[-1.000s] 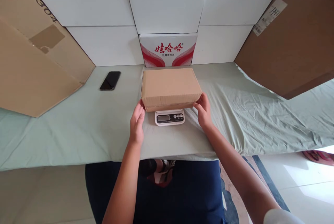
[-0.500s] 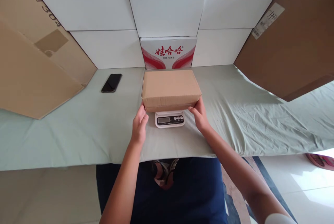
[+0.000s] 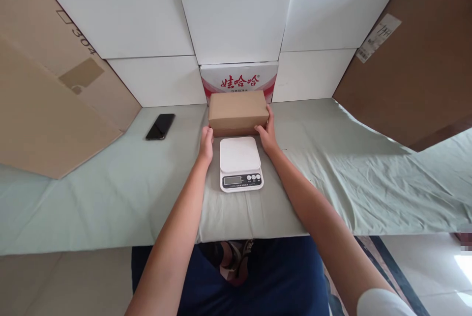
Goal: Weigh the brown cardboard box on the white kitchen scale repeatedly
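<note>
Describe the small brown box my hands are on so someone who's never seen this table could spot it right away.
On the green-covered table, look at the middle of the back edge, just beyond the white kitchen scale. The small brown box sits there between the left hand and right hand. Unlike the red-and-white printed carton behind it, it is plain and unmarked.

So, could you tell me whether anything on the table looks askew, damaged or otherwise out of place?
Nothing looks damaged or spilled. The closed brown cardboard box sits square behind the white digital kitchen scale, held at its ends by the left hand and right hand. Only the pale green cloth is rumpled on the right. The black phone lies slightly angled.
</note>
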A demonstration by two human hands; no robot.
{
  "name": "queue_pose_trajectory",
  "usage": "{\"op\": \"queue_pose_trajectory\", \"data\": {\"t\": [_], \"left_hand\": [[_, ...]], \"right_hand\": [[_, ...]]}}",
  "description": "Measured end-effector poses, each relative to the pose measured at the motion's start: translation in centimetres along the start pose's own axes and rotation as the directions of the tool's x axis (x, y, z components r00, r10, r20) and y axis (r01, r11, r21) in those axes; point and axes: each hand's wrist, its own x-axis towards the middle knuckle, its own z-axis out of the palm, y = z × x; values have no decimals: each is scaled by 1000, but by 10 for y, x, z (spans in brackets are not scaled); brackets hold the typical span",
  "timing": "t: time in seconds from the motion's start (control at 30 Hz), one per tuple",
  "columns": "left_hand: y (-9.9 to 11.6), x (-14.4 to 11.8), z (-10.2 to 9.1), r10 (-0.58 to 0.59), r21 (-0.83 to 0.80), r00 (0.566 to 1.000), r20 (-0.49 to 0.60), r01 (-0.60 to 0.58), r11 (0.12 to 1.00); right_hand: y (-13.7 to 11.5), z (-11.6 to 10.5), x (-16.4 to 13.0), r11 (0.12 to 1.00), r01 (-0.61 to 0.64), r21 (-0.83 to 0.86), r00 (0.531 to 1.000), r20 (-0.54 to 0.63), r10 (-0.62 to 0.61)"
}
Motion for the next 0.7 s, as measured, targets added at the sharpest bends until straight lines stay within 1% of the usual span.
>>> {"op": "queue_pose_trajectory", "data": {"t": [0.1,0.2,0.27,0.33,0.37,0.43,0.5,0.57,0.7], "left_hand": [[-7,-3,-2,2,5,1000,-8,-2,1000],[-3,-1,-8,14,11,1000,-17,-14,1000],[2,3,-19,35,15,994,-100,-34,999],[7,8,-35,47,8,978,-205,-46,999],[10,11,-43,45,-4,970,-239,-47,999],[14,15,-58,27,-27,961,-275,-36,999],[17,17,-66,3,-40,957,-289,-15,999],[19,17,-67,-20,-47,954,-298,6,999],[20,15,-59,-39,-67,953,-302,20,998]], "right_hand": [[4,-1,-2,998,-59,36,998,19,58],[4,-4,1,992,-103,78,994,30,101],[7,-10,4,988,-123,98,991,-36,127],[14,-20,9,985,-141,100,977,-145,155],[19,-26,11,984,-151,91,967,-191,166],[28,-38,13,987,-153,50,954,-254,160],[35,-46,14,988,-152,18,947,-286,150],[40,-49,14,985,-174,20,940,-293,172],[42,-48,14,976,-215,44,935,-279,219]]}}
